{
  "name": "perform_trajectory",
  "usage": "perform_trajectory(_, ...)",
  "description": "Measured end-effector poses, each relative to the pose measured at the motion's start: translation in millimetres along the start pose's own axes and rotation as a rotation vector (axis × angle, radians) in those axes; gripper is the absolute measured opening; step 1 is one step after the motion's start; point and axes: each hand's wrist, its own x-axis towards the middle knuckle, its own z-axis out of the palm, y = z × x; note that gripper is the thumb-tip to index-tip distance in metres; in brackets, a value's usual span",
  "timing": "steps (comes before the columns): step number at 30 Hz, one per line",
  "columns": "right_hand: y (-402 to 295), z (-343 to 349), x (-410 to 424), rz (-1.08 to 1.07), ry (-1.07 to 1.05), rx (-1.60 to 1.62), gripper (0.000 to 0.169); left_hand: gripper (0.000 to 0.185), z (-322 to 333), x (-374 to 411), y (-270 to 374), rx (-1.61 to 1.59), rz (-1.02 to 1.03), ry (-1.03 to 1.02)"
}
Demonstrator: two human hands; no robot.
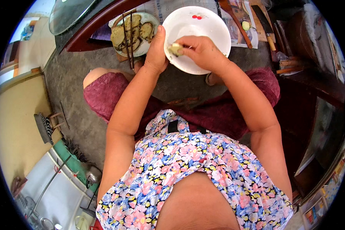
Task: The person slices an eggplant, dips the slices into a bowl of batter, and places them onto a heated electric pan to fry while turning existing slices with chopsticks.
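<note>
A large white bowl (pixel 187 27) with red dots on its inner wall sits in front of me. My left hand (pixel 158 50) grips its left rim, thumb pointing up along the edge. Inside the bowl, my right hand (pixel 202 51) pinches a pale yellow-green vegetable piece (pixel 176 49) near the left inner wall; whether it touches the wall is unclear. Left of the bowl is a plate (pixel 145 49) with several browned vegetable slices (pixel 129 33). Two dark wooden chopsticks (pixel 126 40) lie across that plate, their lower ends past its near edge.
To the right, a cleaver (pixel 263 21) rests by a wooden board (pixel 254 17). A pale round vegetable piece (pixel 245 26) lies near a long brown wooden utensil (pixel 238 24). Printed paper (pixel 172 8) is spread behind the bowl. A glass lid (pixel 67 14) is at the upper left.
</note>
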Motion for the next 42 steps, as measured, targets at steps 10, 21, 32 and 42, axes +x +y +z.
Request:
perform_trajectory(10, -0.2, -57.6, -14.8, 0.158, 0.027, -0.281, 0.021, 0.059, -8.1, 2.6, -4.3, 0.006, 0.048, 0.023)
perform_trajectory(21, 21.1, -29.3, -4.2, 0.075, 0.095, -0.849, 0.016, 0.055, -8.9, 4.2, -8.2, 0.154, 0.168, 0.034)
perform_trajectory(32, 5.7, -10.3, -5.7, 0.17, -0.12, -0.394, 0.022, 0.053, -14.4, 9.2, -17.0, 0.208, 0.187, 0.06)
perform_trajectory(42, 9.6, -54.9, 4.6, 0.117, 0.129, -0.624, 0.014, 0.051, -12.8, 4.4, -14.0, 0.109, 0.109, 0.051)
